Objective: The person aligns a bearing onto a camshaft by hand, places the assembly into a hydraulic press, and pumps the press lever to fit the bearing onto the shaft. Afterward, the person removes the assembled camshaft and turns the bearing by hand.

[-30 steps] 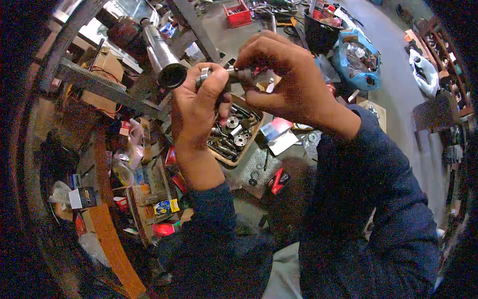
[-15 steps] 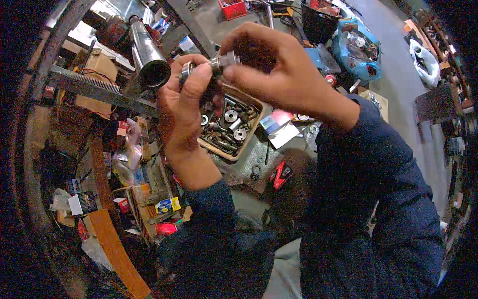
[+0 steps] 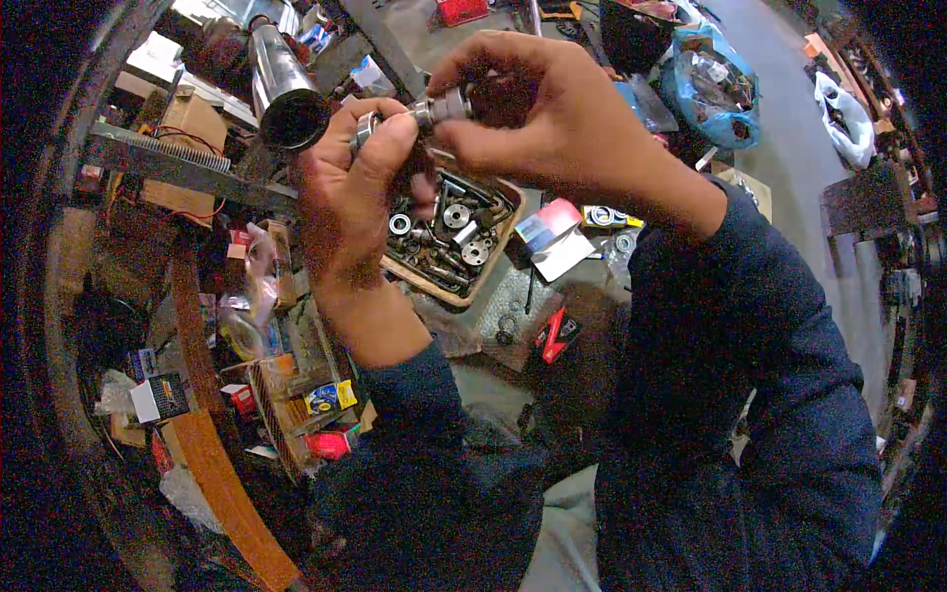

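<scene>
In front of me, raised above a tray of parts, is a stepped metal shaft (image 3: 450, 105) with a shiny ring-shaped bearing (image 3: 366, 129) at its left end. My left hand (image 3: 347, 197) is closed around the bearing end, its thumb pressed along the front. The fingers and thumb of my right hand (image 3: 572, 123) curl round the shaft's right end. Fingers partly hide the section between the two hands. Below them, the rectangular tray (image 3: 449, 294) holds several greasy metal pieces, among them round flanges (image 3: 475, 253) and a bearing ring (image 3: 400, 225).
A chrome pipe (image 3: 294, 118) with a wide dark mouth points toward my left hand. Right of the tray lie an opened small box (image 3: 562, 259) and a red-and-black box (image 3: 558, 333). A blue plastic bag (image 3: 725, 128) stands far right. Cluttered boxes and an orange-brown strip (image 3: 232, 493) fill the left.
The view has shifted slightly, with the tray a little higher in it. Both hands keep their hold on the shaft and have moved slightly up in the picture.
</scene>
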Motion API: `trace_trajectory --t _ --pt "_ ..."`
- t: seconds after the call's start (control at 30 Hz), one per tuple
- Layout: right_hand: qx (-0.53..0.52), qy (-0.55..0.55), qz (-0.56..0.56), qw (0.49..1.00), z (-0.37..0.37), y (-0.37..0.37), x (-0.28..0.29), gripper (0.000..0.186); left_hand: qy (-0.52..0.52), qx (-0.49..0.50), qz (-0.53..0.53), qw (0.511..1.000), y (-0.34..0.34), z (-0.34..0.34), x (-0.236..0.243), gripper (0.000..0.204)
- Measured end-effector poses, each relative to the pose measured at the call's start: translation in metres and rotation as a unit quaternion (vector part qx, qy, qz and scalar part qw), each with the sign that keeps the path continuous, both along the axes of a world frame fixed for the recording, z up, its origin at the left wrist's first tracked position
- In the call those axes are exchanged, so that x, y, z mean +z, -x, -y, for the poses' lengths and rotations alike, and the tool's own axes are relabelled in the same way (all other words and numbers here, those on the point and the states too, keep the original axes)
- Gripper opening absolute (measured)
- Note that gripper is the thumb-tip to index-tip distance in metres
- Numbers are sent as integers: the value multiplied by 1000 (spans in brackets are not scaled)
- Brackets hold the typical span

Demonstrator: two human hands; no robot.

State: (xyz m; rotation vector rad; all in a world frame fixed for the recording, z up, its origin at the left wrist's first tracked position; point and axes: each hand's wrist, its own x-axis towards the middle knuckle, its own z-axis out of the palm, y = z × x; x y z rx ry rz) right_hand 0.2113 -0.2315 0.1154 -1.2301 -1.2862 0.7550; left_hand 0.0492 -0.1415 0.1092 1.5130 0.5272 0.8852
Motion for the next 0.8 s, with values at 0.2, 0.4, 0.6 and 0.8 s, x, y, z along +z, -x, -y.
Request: trace_trajectory --t 0.2,0.4,0.6,0.8 --pt "22 -82 -8 996 -1 0 -2 26 54 -16 -22 998 3 0 3 23" --pt "-6 -174 149 973 -1 4 -2 27 85 -22 -25 996 4 2 6 21" --pt "23 -48 -17 998 1 3 0 25 -34 30 40 998 -1 6 4 22" --pt "-7 -180 122 976 -2 4 -4 28 61 -8 -36 997 7 1 2 24"
